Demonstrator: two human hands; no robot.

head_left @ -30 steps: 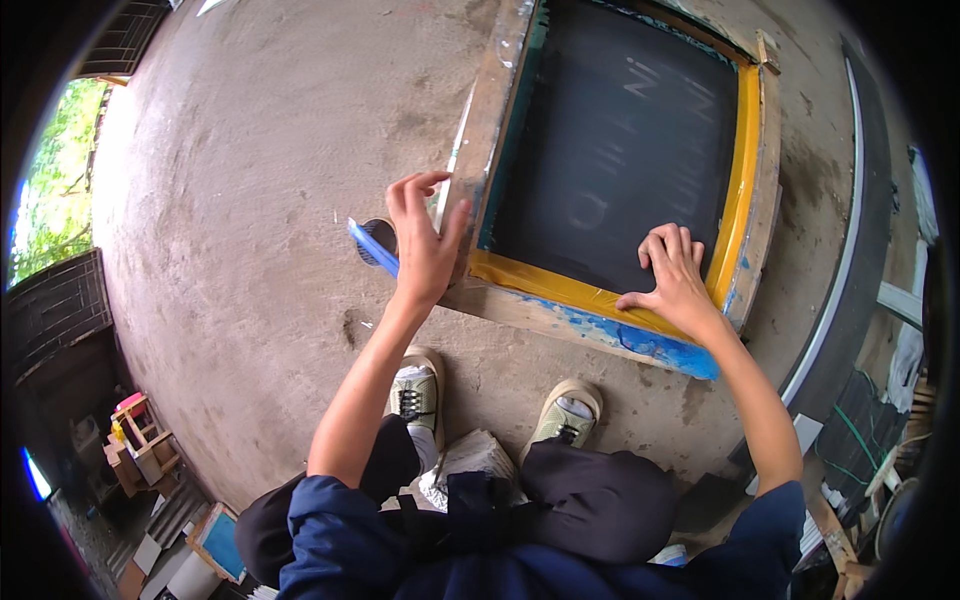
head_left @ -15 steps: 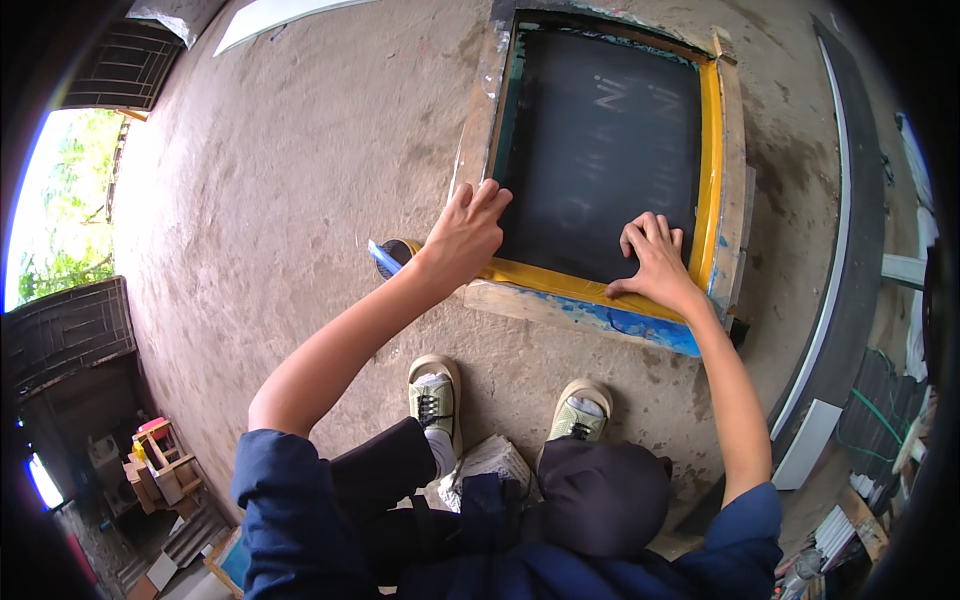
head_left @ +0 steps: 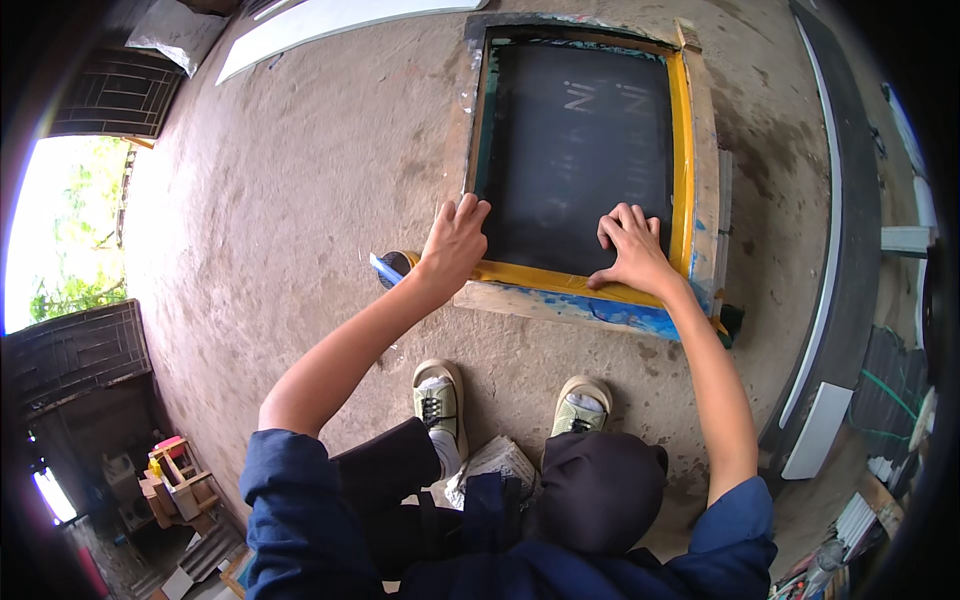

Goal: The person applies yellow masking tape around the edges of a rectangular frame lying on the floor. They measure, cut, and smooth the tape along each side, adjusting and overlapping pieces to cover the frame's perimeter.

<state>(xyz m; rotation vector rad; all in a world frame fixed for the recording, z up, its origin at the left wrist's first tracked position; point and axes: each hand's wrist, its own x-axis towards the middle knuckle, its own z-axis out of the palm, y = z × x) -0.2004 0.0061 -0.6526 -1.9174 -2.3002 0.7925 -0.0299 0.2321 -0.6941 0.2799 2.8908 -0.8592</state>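
Observation:
A wooden frame [head_left: 560, 300], smeared with blue paint along its near side, lies on the floor in front of me. It surrounds a dark panel [head_left: 585, 150] with faint pale lettering. Yellow tape [head_left: 682, 160] runs down its right inner edge and along the near one. At the near left corner is my left hand [head_left: 455, 245], its fingers curled closed; what they pinch is hidden. My right hand [head_left: 635, 250] arches over the near right part, thumb on the near yellow strip, fingers bent and apart from the thumb over the panel.
A round dark container [head_left: 398, 266] with a blue strip-like piece stands left of the frame. My shoes [head_left: 438, 405] are on the concrete floor below it. A long dark board [head_left: 845, 200] lies at the right, a white panel [head_left: 330, 30] at the far left.
The view has shifted slightly, so the frame and both hands appear farther left. Against the frame, both hands keep almost the same places and poses.

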